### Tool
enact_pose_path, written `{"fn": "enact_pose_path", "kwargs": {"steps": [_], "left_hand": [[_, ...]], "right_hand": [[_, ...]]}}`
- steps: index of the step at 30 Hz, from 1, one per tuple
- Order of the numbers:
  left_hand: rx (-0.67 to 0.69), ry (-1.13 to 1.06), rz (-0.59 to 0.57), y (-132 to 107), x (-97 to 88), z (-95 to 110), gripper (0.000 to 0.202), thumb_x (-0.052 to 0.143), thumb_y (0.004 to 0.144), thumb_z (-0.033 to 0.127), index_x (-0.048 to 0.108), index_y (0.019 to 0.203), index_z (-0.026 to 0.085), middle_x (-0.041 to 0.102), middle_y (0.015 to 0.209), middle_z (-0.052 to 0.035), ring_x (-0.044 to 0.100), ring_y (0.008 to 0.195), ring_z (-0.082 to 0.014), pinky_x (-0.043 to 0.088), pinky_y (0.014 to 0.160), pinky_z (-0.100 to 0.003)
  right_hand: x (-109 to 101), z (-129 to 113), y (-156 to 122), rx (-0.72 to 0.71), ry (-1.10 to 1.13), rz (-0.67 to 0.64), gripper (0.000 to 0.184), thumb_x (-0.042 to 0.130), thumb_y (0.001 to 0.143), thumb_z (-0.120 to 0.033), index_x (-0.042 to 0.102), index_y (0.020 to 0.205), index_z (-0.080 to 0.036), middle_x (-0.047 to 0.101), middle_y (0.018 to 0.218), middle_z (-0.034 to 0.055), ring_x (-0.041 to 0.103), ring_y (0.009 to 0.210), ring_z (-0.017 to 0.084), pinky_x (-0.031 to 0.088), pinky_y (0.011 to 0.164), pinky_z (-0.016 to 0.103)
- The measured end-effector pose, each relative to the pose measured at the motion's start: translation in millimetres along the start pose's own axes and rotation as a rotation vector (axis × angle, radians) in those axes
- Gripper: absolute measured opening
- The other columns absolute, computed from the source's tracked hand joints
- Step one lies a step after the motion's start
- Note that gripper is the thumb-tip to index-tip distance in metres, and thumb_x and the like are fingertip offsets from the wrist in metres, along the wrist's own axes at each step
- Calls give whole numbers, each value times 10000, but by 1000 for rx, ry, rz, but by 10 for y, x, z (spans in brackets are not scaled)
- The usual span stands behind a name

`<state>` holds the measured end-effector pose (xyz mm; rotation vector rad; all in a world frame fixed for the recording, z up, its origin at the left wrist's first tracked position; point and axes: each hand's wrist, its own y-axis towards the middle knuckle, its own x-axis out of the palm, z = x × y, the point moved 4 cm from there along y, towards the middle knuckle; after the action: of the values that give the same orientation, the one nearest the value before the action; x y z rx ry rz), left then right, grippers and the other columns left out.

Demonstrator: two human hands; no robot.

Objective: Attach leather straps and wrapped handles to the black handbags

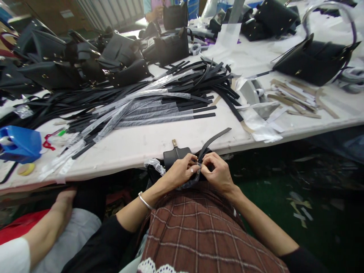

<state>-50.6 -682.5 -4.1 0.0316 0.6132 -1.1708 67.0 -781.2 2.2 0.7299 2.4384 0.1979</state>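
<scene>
A black handbag (172,156) rests in my lap against the table edge, its flap and gold clasp facing up. From between my hands a black strap (214,138) rises and bends to the right over the table edge. My left hand (184,168), with a ring and a bracelet at the wrist, pinches at the strap's lower part. Close beside it, my right hand (217,171) is closed with thumb and finger together on the same strap. Clear plastic wrap (155,165) hangs at the bag's left side. The exact spot between my fingertips is partly hidden.
Many black straps (148,102), several in plastic, lie across the white table (159,132). Finished black bags (122,57) are piled behind; another bag (315,60) stands right. A blue container (19,144) and yellow tape roll (26,169) sit left. A co-worker's arm (54,223) is at lower left.
</scene>
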Motion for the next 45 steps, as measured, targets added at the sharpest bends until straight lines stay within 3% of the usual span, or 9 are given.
{"fn": "enact_pose_path", "kwargs": {"steps": [6,10,14,19,26,30,37,41,45], "left_hand": [[-96,-494,-75,1,49,-89,366,523,868,335,436,1179,163,574,831,6,565,637,-104,455,592,-230],[-73,-389,-14,-47,-90,-113,354,520,843,274,450,1181,194,500,782,43,507,606,-85,428,586,-216],[21,-45,8,-189,-239,-14,355,541,831,233,519,1186,215,535,803,38,484,677,-96,409,645,-217],[80,128,-52,-423,-350,58,408,520,820,164,510,1224,214,645,982,-15,568,790,-121,459,758,-245],[21,263,-148,-871,-411,54,445,519,813,127,518,1247,228,687,1076,-36,647,930,-154,494,848,-263],[4,278,-200,-1028,-283,-17,458,524,833,134,505,1274,255,686,1146,-28,661,999,-166,509,891,-266],[106,385,-133,-875,-173,-173,460,507,855,131,484,1304,231,660,1218,-66,643,1067,-186,511,946,-315],[79,331,-130,-768,-158,-154,411,504,863,149,493,1264,237,683,1140,-52,659,989,-173,520,899,-306],[8,197,-129,-723,-134,-94,404,498,864,167,457,1261,236,690,1072,-42,663,937,-172,515,845,-295]], "right_hand": [[19,-27,16,21,85,-71,106,565,790,-176,542,693,-215,581,760,29,572,747,173,488,706,313],[68,155,-94,424,318,-267,212,593,846,-360,597,724,-187,622,661,11,572,603,139,496,596,275],[-49,419,-200,753,676,-37,348,684,778,-511,600,812,-175,654,703,20,588,541,119,472,459,224],[-192,650,-225,940,935,157,380,800,686,-442,582,853,-180,668,714,15,565,500,87,443,394,172],[-139,700,-186,1034,1318,186,131,707,808,-232,648,890,-148,706,811,47,507,461,39,406,351,127],[-16,604,-287,1122,1508,8,110,657,861,-207,643,934,-127,666,673,-14,311,335,-24,305,308,81],[150,282,-785,1142,1403,-402,311,716,808,-419,639,837,-119,427,438,-105,165,307,-17,218,291,101],[125,169,-936,1139,1358,-417,351,705,802,-467,641,813,-122,417,411,-99,136,314,-8,195,286,112],[59,93,-853,1099,1427,-337,337,685,821,-465,634,802,-132,417,418,-95,156,321,0,229,306,124]]}}
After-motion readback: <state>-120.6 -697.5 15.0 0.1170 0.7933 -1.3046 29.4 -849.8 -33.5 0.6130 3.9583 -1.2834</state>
